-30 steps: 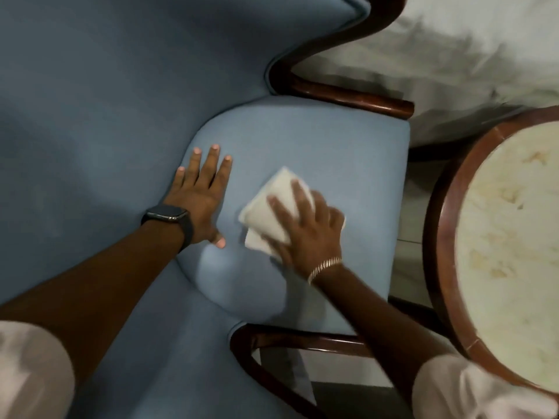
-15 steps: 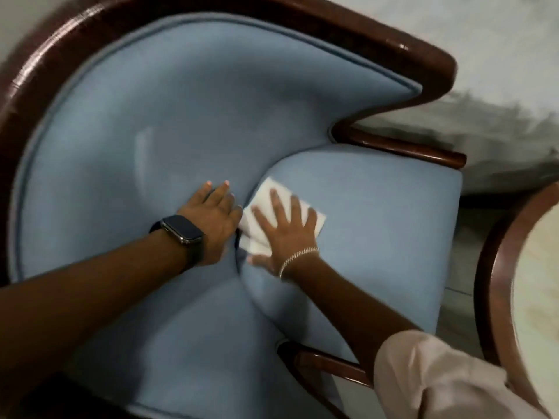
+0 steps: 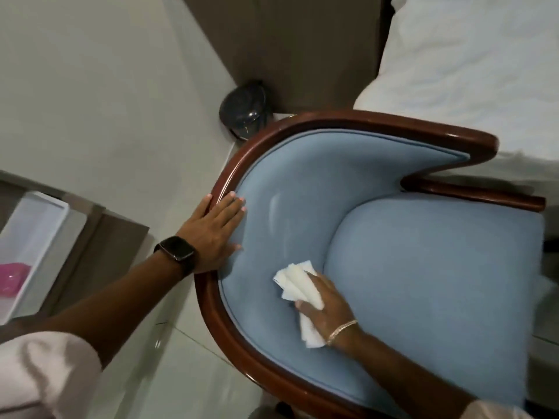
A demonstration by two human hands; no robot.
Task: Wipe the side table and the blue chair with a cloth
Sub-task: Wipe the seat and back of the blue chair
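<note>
Blue chair (image 3: 423, 267), cloth (image 3: 298, 287) now gripped by right hand (image 3: 328, 306) on backrest; left hand (image 3: 211, 231) shifted, spread flat on rim.

No text, label, brand, number or sign can be read anywhere. The smartwatch (image 3: 178, 248) on the left wrist shows a dark, blank face, and the pink object (image 3: 12, 279) at the near left is too blurred to show any marking.

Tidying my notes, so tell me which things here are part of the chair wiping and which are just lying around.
In use: blue chair, white cloth, right hand holding it, left hand on the wooden frame.
Lying about: dark bin, white bedding, pink item in a white tray.
</note>
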